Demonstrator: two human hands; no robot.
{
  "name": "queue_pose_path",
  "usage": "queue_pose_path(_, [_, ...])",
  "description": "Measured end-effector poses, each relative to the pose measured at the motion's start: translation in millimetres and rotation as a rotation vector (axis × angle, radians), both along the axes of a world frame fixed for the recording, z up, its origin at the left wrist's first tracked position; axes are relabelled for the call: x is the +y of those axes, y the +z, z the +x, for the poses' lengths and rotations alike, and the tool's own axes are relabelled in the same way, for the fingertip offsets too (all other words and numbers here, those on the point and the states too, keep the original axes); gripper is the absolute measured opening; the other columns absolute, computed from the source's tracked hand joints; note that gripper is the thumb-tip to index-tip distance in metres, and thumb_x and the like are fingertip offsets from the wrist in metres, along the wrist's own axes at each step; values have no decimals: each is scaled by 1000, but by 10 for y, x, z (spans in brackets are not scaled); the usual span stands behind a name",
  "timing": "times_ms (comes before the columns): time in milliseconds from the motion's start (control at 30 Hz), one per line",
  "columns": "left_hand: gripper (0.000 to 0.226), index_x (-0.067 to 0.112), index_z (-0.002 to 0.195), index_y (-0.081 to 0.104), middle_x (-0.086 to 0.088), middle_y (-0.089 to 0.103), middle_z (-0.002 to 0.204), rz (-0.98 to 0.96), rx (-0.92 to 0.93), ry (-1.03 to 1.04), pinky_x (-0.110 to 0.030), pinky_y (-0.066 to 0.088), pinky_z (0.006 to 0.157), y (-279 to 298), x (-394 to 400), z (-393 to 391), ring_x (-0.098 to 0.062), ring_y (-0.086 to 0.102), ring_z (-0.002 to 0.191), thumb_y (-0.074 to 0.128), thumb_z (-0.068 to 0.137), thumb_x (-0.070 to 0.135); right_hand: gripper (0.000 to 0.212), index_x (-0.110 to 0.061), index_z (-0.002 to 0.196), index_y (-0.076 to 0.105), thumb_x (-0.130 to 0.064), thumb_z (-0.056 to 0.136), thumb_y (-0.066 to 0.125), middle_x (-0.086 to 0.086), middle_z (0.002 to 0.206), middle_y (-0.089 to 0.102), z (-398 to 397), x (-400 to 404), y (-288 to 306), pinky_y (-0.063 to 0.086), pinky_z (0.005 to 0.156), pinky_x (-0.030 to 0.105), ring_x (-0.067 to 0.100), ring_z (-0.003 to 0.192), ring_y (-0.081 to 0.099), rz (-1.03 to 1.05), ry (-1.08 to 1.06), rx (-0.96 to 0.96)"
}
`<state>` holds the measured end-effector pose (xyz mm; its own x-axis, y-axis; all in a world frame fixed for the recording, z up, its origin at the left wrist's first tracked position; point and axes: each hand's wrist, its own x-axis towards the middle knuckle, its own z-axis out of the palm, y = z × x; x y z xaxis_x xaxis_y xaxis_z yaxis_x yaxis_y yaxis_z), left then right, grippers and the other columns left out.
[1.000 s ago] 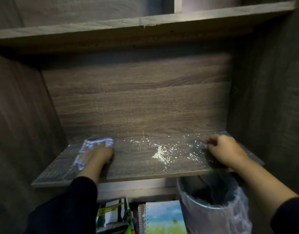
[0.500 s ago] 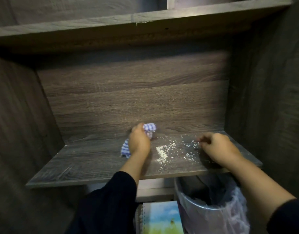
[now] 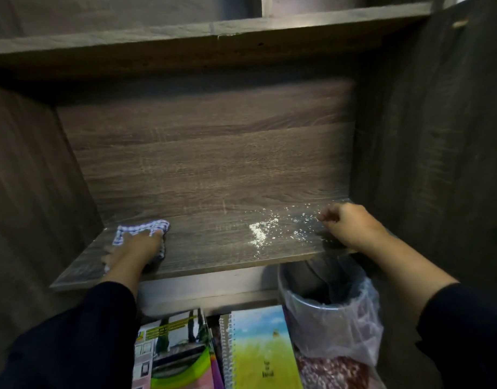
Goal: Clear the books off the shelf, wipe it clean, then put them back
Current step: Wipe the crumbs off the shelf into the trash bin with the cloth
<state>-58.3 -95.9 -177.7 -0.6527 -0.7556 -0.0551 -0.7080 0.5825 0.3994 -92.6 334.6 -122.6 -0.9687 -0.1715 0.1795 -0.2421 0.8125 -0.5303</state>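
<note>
Checked cloth [image 3: 142,230] under left hand [image 3: 136,248] (shelf's [image 3: 213,248] left); right hand [image 3: 349,227] apart.

1. A bin [image 3: 311,301], lined with a clear plastic bag [image 3: 351,329], stands below the front right edge of the board above it.
2. A dark wood-grain back panel [image 3: 208,153] and side walls [image 3: 438,136] close in the compartment.

Left hand [image 3: 135,248]: palm down, fingers extended flat, forearm reaching forward, dark sleeve to the wrist area. Right hand [image 3: 348,228]: fingers curled loosely inward, knuckles up, forearm bare, dark sleeve near the elbow. Hands well apart.
</note>
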Motion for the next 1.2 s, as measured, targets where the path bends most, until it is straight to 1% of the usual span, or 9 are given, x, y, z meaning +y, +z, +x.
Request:
queue_pose_path(100, [101,40,143,32,4,24,158,-34,80,-48,-49,14,117,-38,272,-221,-28,21,144,18,60,95,19,-26,102,68,-17,88,59,2,109,67,-20,-9,33,50,90,32,21,102,62,-33,-26,-13])
queue_pose_path(200, [81,45,142,29,0,17,159,-112,88,-139,-52,19,112,124,893,-287,-33,22,143,27,70,81,21,-27,103,68,-17,88,56,2,110,67,-66,-7,5,50,91,33,22,102,62,-43,-38,-12])
queue_pose_path(267, [60,39,139,39,-8,27,155,-175,32,-249,-50,23,112,178,1282,-409,-33,29,139,40,83,59,21,-28,103,68,-19,88,56,0,111,67,-95,15,-36,51,91,34,22,102,63,-35,-37,-21])
queue_pose_path(333, [49,29,132,53,-11,42,147,-222,0,-361,-45,30,111,201,1532,-615,-32,37,133,49,84,40,21,-29,102,68,-20,87,57,-1,110,68,-138,61,-69,51,92,35,21,101,63,-44,-40,-24])
queue_pose_path(533, [36,16,128,52,-19,54,129,-273,133,-512,-38,40,99,165,1920,-1052,-33,46,123,39,98,32,19,-29,97,69,-18,87,57,-3,104,69,-354,204,-114,51,90,35,19,99,63,-127,-77,4])
queue_pose_path(833, [34,4,118,58,-19,61,121,-157,100,-718,-36,46,90,395,2554,-1516,-35,57,110,41,100,29,20,-30,98,68,-20,88,54,-2,108,68,-533,305,-256,51,92,35,20,103,63,-125,-104,-60])
queue_pose_path(1000, [36,7,129,53,-16,57,129,-81,107,-852,-32,43,92,395,2888,-1606,-31,54,116,42,101,26,19,-34,89,66,-20,87,54,-2,108,69,-581,344,-292,51,92,35,19,102,63,-125,-117,-72])
queue_pose_path(1100, [36,12,133,51,-14,59,125,62,228,-871,-29,45,84,387,2863,-1577,-29,59,107,44,100,26,20,-34,88,65,-18,87,53,-1,106,69,-578,334,-305,51,91,35,19,101,63,-122,-125,-70])
queue_pose_path(1200, [39,16,138,47,-12,58,128,129,411,-756,-31,49,82,465,2624,-1453,-27,60,102,44,100,24,20,-30,94,68,-17,88,53,0,107,68,-554,336,-279,51,92,36,20,102,63,-136,-132,-60])
